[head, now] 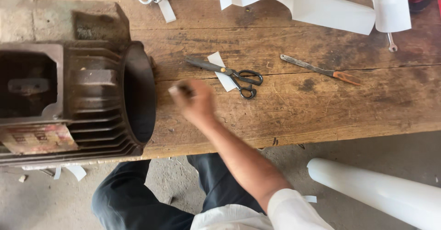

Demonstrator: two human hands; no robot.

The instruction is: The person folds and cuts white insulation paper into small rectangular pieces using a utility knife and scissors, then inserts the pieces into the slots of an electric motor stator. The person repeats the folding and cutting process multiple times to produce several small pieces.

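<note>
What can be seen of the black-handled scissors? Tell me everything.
The black-handled scissors lie flat on the worn wooden table, blades shut and pointing left, loop handles to the right. The blades look like dull dark metal with a brass-coloured pivot. They rest across a small white paper slip. The blurred right hand is close by, not touching.

Soft daylight fills the picture, and it is brightest on the white paper sheets [321, 7] at the top and the white roll [381, 193] at the bottom right, which glow so much that their folds almost vanish. The inside of the dark motor shell [138, 92] on the left stays very dim, and the black scissors [229, 73] lay only a thin, faint shadow on the wooden surface [321, 106]. The right hand [193, 101] is smeared with blur, so its fingers [177, 90] cannot be told apart, while the things lying still look sharp.
</note>
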